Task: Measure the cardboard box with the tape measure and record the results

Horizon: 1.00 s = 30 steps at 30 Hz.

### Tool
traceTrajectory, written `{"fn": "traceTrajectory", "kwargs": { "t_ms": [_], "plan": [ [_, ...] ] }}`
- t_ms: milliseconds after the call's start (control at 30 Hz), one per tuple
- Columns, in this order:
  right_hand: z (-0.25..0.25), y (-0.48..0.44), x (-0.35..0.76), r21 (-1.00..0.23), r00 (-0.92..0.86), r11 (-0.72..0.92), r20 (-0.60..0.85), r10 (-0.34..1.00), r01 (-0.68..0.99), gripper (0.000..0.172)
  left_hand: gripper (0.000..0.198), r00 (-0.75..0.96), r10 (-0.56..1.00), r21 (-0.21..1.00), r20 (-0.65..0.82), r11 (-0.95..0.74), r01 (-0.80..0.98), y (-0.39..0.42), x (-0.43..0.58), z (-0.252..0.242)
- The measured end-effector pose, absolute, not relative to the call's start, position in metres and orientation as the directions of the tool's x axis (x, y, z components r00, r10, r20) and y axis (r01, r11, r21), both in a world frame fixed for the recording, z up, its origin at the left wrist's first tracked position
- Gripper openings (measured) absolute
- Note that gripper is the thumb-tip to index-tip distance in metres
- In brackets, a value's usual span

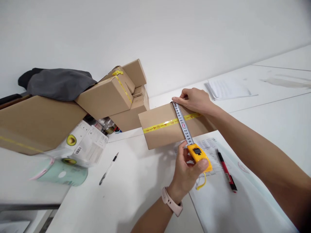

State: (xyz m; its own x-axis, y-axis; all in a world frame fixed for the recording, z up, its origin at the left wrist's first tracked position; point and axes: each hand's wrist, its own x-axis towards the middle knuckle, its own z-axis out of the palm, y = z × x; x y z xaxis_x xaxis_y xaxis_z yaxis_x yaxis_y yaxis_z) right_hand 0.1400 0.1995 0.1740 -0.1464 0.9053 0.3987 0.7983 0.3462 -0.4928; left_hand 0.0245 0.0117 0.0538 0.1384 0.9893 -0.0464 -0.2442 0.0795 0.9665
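A cardboard box (161, 137) with yellow printed tape across its top sits on the white table. The metal blade (184, 125) of a tape measure lies across the box's top, from its far edge to its near edge. My left hand (186, 171), with a pink watch band on the wrist, grips the yellow tape measure case (200, 157) just off the near edge. At the far edge my right hand (194, 99) pinches the blade's end against the box, thumb on top. A yellow strap hangs from the case.
A red and black pen (226, 171) lies on papers (213, 194) at the right. Another pen (108, 169) is at the left. Stacked cardboard boxes (104, 98), a grey cloth (59, 83), an avocado-printed package (91, 139) and a green container (65, 173) stand farther left. More sheets (227, 89) lie behind.
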Motion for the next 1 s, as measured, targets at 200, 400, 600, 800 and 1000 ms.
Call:
{"fn": "traceTrajectory", "kwargs": {
  "t_ms": [200, 400, 600, 800, 1000],
  "plan": [
    [0.168, 0.202, 0.139, -0.488, -0.136, 0.359, 0.434, 0.891, 0.796, 0.043, 0.076, 0.102, 0.994, 0.971, -0.036, 0.059, -0.23, 0.016, 0.025, 0.054],
    [0.163, 0.194, 0.137, -0.423, -0.136, 0.367, 0.485, 0.864, 0.828, 0.051, 0.069, 0.148, 0.989, 0.953, -0.031, 0.073, -0.292, 0.0, 0.013, 0.051],
    [0.135, 0.147, 0.151, -0.364, -0.133, 0.402, 0.581, 0.803, 0.84, 0.052, 0.075, 0.319, 0.939, 0.975, -0.128, 0.179, -0.135, -0.07, -0.016, 0.034],
    [0.073, 0.106, 0.168, -0.31, -0.154, 0.516, 0.724, 0.673, 0.799, 0.049, 0.093, 0.372, 0.852, 0.89, -0.369, 0.439, -0.121, -0.114, -0.02, 0.021],
    [0.087, 0.057, 0.186, -0.719, -0.072, 0.526, 0.559, 0.826, 0.454, 0.047, 0.1, 0.309, 0.796, 0.848, -0.521, 0.524, 0.08, -0.126, -0.022, 0.023]
  ]
}}
